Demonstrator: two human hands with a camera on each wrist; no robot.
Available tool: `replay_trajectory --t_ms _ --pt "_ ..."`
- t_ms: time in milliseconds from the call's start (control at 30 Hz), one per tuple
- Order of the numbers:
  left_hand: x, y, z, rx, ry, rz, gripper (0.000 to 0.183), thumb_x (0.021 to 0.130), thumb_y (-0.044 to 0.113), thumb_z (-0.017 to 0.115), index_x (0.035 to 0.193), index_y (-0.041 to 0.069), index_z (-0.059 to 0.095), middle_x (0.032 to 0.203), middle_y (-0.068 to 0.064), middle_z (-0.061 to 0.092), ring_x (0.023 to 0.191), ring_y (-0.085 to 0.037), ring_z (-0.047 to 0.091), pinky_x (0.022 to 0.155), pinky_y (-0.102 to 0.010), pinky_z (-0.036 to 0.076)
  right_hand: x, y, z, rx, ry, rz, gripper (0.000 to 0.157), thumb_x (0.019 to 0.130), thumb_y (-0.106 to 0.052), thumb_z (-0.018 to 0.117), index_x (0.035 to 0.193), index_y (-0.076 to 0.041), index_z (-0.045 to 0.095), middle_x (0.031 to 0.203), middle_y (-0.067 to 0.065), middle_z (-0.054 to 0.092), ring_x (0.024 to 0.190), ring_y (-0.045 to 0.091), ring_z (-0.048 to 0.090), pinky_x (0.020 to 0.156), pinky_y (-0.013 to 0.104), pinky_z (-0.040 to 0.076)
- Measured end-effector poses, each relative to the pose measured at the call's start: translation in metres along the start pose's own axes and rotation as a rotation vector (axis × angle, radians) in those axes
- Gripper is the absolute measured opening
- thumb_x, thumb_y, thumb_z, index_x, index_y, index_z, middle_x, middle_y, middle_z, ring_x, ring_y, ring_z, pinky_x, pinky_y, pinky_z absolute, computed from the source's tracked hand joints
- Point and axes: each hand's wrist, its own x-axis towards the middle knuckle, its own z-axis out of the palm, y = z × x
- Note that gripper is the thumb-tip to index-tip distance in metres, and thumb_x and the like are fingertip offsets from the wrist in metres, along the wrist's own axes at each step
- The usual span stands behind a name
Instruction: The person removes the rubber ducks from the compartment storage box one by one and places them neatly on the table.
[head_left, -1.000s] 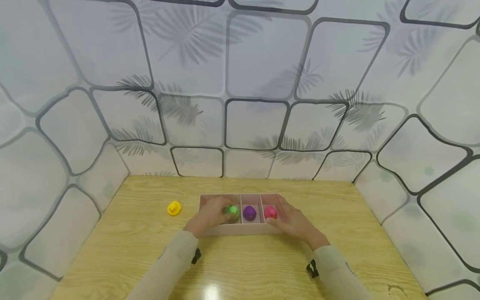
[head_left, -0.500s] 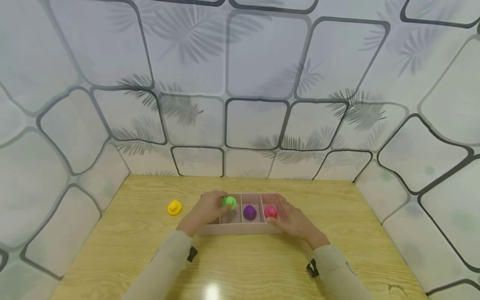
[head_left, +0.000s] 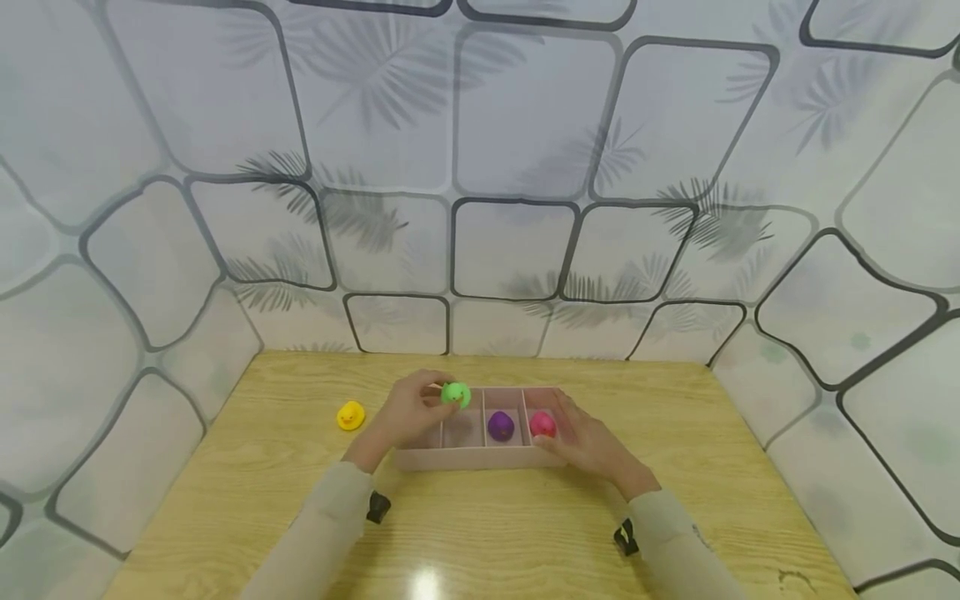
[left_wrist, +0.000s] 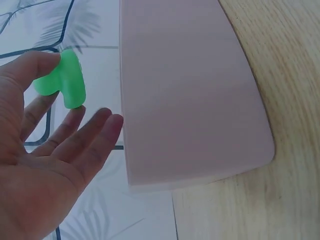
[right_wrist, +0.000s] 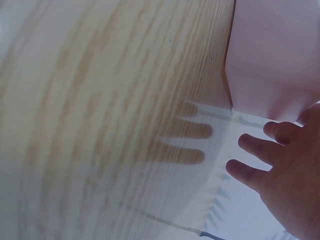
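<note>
My left hand [head_left: 408,412] pinches a small green rubber duck [head_left: 456,395] between thumb and fingers, raised above the left part of a pale pink divided box [head_left: 480,458]. In the left wrist view the duck [left_wrist: 75,82] is beside the box's outer wall [left_wrist: 195,100]. A purple toy [head_left: 500,426] and a pink toy [head_left: 542,425], both rounded like ducks, sit in separate compartments to the right. At the box's right end rests my right hand [head_left: 592,442], thumb at the front rim. Its outer fingers [right_wrist: 260,147] stretch straight, apart from the box, in the right wrist view.
A yellow rubber duck [head_left: 350,415] stands on the wooden table [head_left: 480,533], left of the box. Patterned light walls [head_left: 510,250] enclose the table at the back and sides.
My left hand has lifted the green duck from its compartment, up and slightly left; that compartment's floor now shows. The right hand and the box have stayed in place.
</note>
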Motion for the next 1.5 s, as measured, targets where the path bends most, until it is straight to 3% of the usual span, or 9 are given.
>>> replay_trajectory --t_ms 233,367,567,733,900,1133,1233,1367,1500 --pt "-0.006 -0.007 -0.005 -0.045 -0.001 -0.035 0.037 0.097 0.017 0.077 0.132 0.013 0.068 0.127 -0.013 0.07 0.119 -0.039 0.07 0.096 -0.049 0.062 0.0 0.0 0.0 -0.011 0.012 -0.014 0.099 0.097 -0.06 0.065 0.168 -0.007 0.021 0.169 0.023 0.033 0.148 0.051 0.043 0.121 0.064 0.038" --pt "-0.009 -0.009 -0.008 -0.032 -0.001 -0.029 0.037 0.097 0.018 0.076 0.133 0.014 0.067 0.126 -0.015 0.071 0.116 -0.036 0.07 0.097 -0.051 0.061 0.001 0.0 0.001 -0.02 0.013 -0.009 0.099 0.097 -0.061 0.065 0.168 -0.008 0.021 0.169 0.023 0.034 0.148 0.051 0.043 0.122 0.063 0.037" --pt "-0.016 -0.013 -0.016 -0.054 0.024 -0.01 0.038 0.098 0.017 0.075 0.134 0.012 0.064 0.134 -0.02 0.068 0.12 -0.041 0.067 0.096 -0.054 0.06 0.001 0.001 0.002 -0.018 0.013 -0.004 0.098 0.097 -0.062 0.065 0.169 -0.011 0.021 0.169 0.022 0.035 0.148 0.051 0.043 0.121 0.064 0.038" --pt "-0.021 -0.02 -0.023 -0.073 0.041 0.011 0.038 0.099 0.014 0.074 0.136 0.008 0.063 0.133 -0.02 0.067 0.121 -0.039 0.064 0.098 -0.04 0.059 0.0 0.002 0.003 -0.027 0.017 -0.008 0.097 0.097 -0.061 0.064 0.169 -0.011 0.022 0.169 0.022 0.035 0.147 0.051 0.044 0.12 0.065 0.038" --pt "-0.026 -0.025 -0.031 -0.115 0.071 0.015 0.04 0.098 0.01 0.074 0.136 0.003 0.063 0.132 -0.023 0.066 0.118 -0.038 0.066 0.089 -0.027 0.061 0.0 0.001 0.003 -0.029 0.025 -0.011 0.096 0.097 -0.061 0.065 0.168 -0.011 0.023 0.168 0.024 0.035 0.147 0.052 0.044 0.12 0.066 0.038" --pt "-0.034 -0.033 -0.045 -0.196 0.087 -0.016 0.043 0.099 0.005 0.072 0.14 0.001 0.058 0.131 -0.034 0.062 0.101 -0.046 0.075 0.078 -0.05 0.066 0.0 0.001 0.004 -0.03 0.014 0.003 0.098 0.097 -0.062 0.064 0.169 -0.011 0.022 0.169 0.024 0.035 0.148 0.051 0.043 0.121 0.064 0.037" --pt "-0.038 -0.037 -0.053 -0.18 0.116 -0.034 0.043 0.099 0.004 0.07 0.141 -0.001 0.058 0.129 -0.033 0.062 0.098 -0.037 0.076 0.078 -0.049 0.066 0.0 0.001 0.004 -0.026 0.011 0.006 0.097 0.097 -0.063 0.064 0.169 -0.012 0.022 0.169 0.023 0.035 0.149 0.05 0.043 0.121 0.064 0.037" --pt "-0.044 -0.042 -0.063 -0.163 0.161 -0.064 0.046 0.099 0.003 0.071 0.142 -0.003 0.056 0.126 -0.032 0.062 0.091 -0.013 0.072 0.077 -0.046 0.066 0.0 0.002 0.004 -0.021 0.001 0.013 0.097 0.097 -0.063 0.063 0.169 -0.013 0.022 0.169 0.022 0.036 0.15 0.049 0.042 0.122 0.065 0.036" --pt "-0.049 -0.045 -0.071 -0.14 0.199 -0.099 0.046 0.097 0.008 0.075 0.138 -0.001 0.058 0.121 -0.029 0.064 0.085 -0.005 0.067 0.072 -0.037 0.066 0.0 0.002 0.004 -0.02 -0.002 0.013 0.097 0.097 -0.063 0.063 0.169 -0.013 0.022 0.168 0.021 0.037 0.15 0.049 0.042 0.122 0.065 0.036"
